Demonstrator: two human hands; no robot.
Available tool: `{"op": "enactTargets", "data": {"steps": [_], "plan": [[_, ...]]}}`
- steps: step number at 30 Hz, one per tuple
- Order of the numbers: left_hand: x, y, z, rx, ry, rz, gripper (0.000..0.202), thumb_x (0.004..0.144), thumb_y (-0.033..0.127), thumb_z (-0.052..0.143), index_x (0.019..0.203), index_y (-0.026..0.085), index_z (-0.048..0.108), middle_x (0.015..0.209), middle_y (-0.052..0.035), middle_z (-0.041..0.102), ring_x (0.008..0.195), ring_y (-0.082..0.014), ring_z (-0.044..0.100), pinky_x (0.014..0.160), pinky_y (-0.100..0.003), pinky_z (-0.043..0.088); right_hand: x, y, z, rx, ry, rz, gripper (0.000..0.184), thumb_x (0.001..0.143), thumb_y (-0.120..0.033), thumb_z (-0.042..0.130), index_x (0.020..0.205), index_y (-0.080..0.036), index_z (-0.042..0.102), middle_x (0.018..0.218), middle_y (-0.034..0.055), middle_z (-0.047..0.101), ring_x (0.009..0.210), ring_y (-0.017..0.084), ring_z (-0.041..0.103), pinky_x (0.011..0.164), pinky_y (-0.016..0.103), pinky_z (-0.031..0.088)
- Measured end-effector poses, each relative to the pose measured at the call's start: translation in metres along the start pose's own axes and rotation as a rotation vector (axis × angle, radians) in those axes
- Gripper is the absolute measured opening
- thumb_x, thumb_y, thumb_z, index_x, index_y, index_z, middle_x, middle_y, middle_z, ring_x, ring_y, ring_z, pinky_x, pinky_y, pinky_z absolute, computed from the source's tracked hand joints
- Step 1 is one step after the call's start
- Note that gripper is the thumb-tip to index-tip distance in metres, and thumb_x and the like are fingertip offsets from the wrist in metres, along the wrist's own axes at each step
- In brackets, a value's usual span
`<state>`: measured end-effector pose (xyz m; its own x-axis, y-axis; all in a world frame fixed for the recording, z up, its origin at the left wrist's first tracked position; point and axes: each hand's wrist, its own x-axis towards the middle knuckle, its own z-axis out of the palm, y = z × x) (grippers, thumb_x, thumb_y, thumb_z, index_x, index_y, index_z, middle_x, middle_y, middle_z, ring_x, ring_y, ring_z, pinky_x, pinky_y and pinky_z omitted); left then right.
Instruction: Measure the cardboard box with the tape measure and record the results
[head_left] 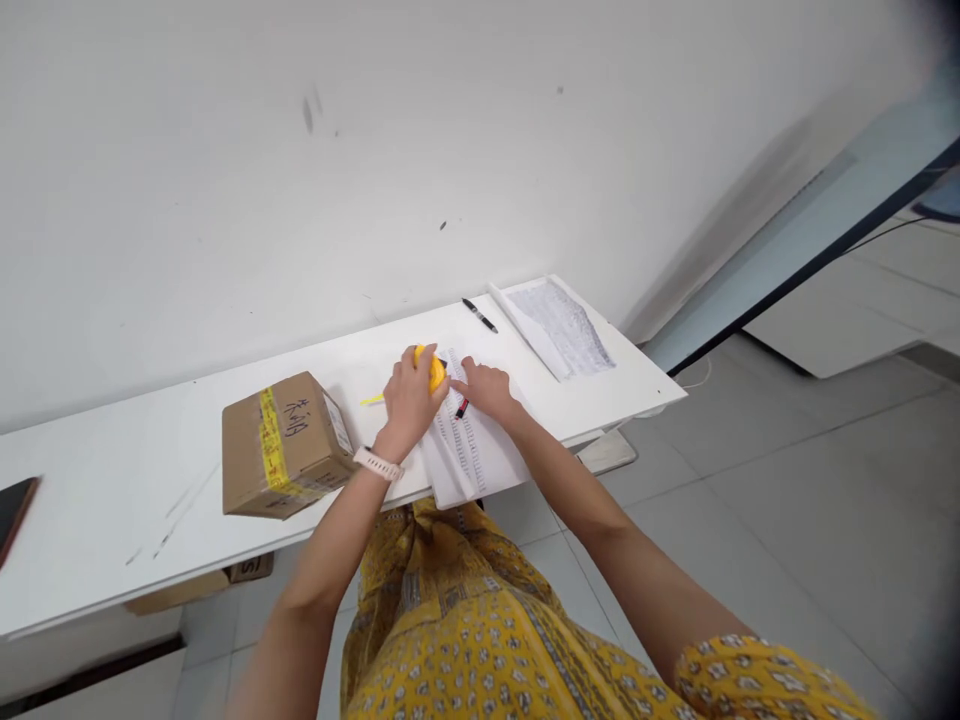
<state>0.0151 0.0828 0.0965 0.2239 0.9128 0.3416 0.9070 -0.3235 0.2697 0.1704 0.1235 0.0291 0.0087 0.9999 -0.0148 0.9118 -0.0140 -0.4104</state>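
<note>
My left hand (411, 395) is wrapped over a yellow tape measure (437, 372) above an open notebook (484, 455) with printed or written columns. A thin yellow strip (373, 400) sticks out to the left from beneath that hand. My right hand (486, 388) is beside the tape measure, its thumb and forefinger bent towards the case and the other fingers curled. What lies between those fingertips is too small to make out. Just below the right hand is a small red and black object (461, 408), lying over the page.
A taped cardboard box (289, 445) stands left of the notebook on the white table (127, 470). A black pen (480, 315) and a creased sheet of paper (566, 325) lie towards the wall. A dark brown-edged object (16, 510) is at far left.
</note>
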Motion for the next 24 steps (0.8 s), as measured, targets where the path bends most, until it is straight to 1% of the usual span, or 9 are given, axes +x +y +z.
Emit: {"op": "enactTargets", "data": {"steps": [2, 4, 7, 9, 11, 14, 18, 21, 24], "plan": [[0.01, 0.003, 0.025, 0.131, -0.073, 0.024, 0.045, 0.093, 0.032, 0.054, 0.137, 0.022, 0.05, 0.142, -0.0155, 0.049, 0.111, -0.0338, 0.057, 0.085, -0.045, 0.052, -0.002, 0.004, 0.007, 0.011, -0.008, -0.031, 0.031, 0.096, -0.03, 0.048, 0.122, -0.015, 0.057, 0.101, 0.0187, 0.072, 0.094, 0.029, 0.069, 0.082, 0.04, 0.047], [0.011, -0.001, 0.044, 0.195, -0.128, 0.053, 0.041, 0.093, 0.028, 0.052, 0.134, 0.022, 0.053, 0.14, -0.0166, 0.051, 0.11, -0.0347, 0.058, 0.086, -0.047, 0.051, -0.005, 0.012, 0.007, 0.142, 0.03, -0.023, 0.027, 0.093, -0.018, 0.046, 0.114, -0.016, 0.062, 0.097, 0.0148, 0.074, 0.093, 0.026, 0.069, 0.084, 0.04, 0.048], [0.003, -0.012, 0.059, 0.208, -0.138, 0.058, 0.038, 0.095, 0.021, 0.045, 0.132, 0.017, 0.053, 0.144, -0.0204, 0.048, 0.125, -0.0374, 0.051, 0.099, -0.055, 0.043, -0.011, 0.029, -0.004, 0.671, 0.068, 0.03, 0.023, 0.089, -0.021, 0.048, 0.102, -0.017, 0.067, 0.086, 0.0088, 0.074, 0.085, 0.022, 0.07, 0.083, 0.038, 0.052], [-0.006, -0.017, 0.064, 0.201, -0.105, 0.077, 0.042, 0.093, 0.014, 0.042, 0.135, 0.012, 0.05, 0.153, -0.0226, 0.038, 0.142, -0.0378, 0.034, 0.11, -0.061, 0.029, -0.014, 0.038, -0.013, 1.124, 0.03, 0.03, 0.026, 0.086, -0.029, 0.054, 0.105, -0.017, 0.066, 0.087, 0.0076, 0.074, 0.084, 0.021, 0.071, 0.083, 0.038, 0.054], [-0.018, -0.015, 0.068, 0.17, -0.104, 0.138, 0.048, 0.091, 0.012, 0.043, 0.138, 0.008, 0.045, 0.158, -0.0229, 0.028, 0.15, -0.0356, 0.016, 0.116, -0.062, 0.016, -0.017, 0.041, -0.02, 1.407, -0.013, -0.016, 0.036, 0.079, -0.034, 0.064, 0.111, -0.018, 0.064, 0.095, 0.0085, 0.075, 0.092, 0.021, 0.071, 0.087, 0.038, 0.054], [-0.042, -0.005, 0.075, 0.058, -0.222, 0.267, 0.057, 0.091, 0.026, 0.052, 0.142, 0.004, 0.04, 0.159, -0.0247, 0.027, 0.151, -0.0357, 0.011, 0.119, -0.059, 0.016, -0.018, 0.036, -0.018, 1.455, 0.03, -0.076, 0.045, 0.069, -0.035, 0.076, 0.108, -0.02, 0.061, 0.097, 0.0071, 0.075, 0.097, 0.021, 0.071, 0.091, 0.038, 0.053], [-0.071, 0.004, 0.084, -0.022, -0.349, 0.333, 0.079, 0.089, 0.052, 0.056, 0.148, 0.004, 0.033, 0.159, -0.0253, 0.026, 0.15, -0.0378, 0.014, 0.119, -0.057, 0.016, -0.014, 0.019, -0.002, 1.376, 0.113, -0.051, 0.04, 0.069, -0.042, 0.077, 0.093, -0.022, 0.053, 0.075, 0.0002, 0.073, 0.078, 0.017, 0.071, 0.081, 0.034, 0.055], [-0.076, 0.004, 0.083, -0.007, -0.346, 0.319, 0.082, 0.09, 0.057, 0.053, 0.151, 0.007, 0.03, 0.16, -0.0223, 0.024, 0.15, -0.0365, 0.012, 0.12, -0.058, 0.01, -0.012, 0.006, 0.004, 1.35, 0.118, 0.033, 0.039, 0.075, -0.052, 0.07, 0.091, -0.023, 0.049, 0.065, -0.0018, 0.07, 0.062, 0.015, 0.067, 0.064, 0.029, 0.054], [-0.07, 0.004, 0.078, -0.012, -0.398, 0.314, 0.088, 0.087, 0.063, 0.053, 0.152, 0.009, 0.029, 0.161, -0.0218, 0.021, 0.151, -0.0365, 0.009, 0.12, -0.059, 0.007, -0.011, -0.002, 0.004, 1.343, 0.1, 0.133, 0.036, 0.083, -0.056, 0.058, 0.087, -0.021, 0.054, 0.055, -0.0015, 0.064, 0.049, 0.012, 0.057, 0.052, 0.025, 0.047]]}}
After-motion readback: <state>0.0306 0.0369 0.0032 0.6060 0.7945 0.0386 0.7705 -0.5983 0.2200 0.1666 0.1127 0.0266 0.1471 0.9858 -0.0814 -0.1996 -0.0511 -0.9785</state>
